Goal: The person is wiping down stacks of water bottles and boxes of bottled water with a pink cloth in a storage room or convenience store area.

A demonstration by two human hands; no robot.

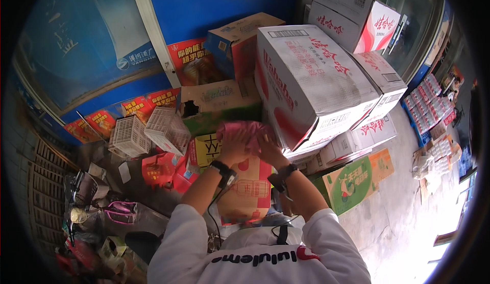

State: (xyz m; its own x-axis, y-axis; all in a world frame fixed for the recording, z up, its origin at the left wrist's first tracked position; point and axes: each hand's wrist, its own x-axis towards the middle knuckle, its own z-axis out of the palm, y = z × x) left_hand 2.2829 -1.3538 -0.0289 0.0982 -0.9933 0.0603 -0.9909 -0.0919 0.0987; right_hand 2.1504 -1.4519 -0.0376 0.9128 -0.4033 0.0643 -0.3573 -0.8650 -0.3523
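Observation:
In front of me, a crumpled pink bag or cloth (246,126) lies at the far end of an orange-and-red cardboard carton (250,187) with a bottle drawing on it. My left hand (232,149) is on the left side of the pink material, its fingers reaching forward over it. From the right, my right hand (268,150) grips the edge of the same material with bent fingers. Some fingertips are hidden in the folds. A yellow box (206,149) with black print stands just left of my left hand. Dark bands circle both wrists.
Big white-and-red cartons (316,75) are stacked close on the right. A brown-and-green box (222,103) stands beyond my hands, white plastic baskets (167,131) and red bags (162,169) to the left. A flattened green carton (349,182) lies at right.

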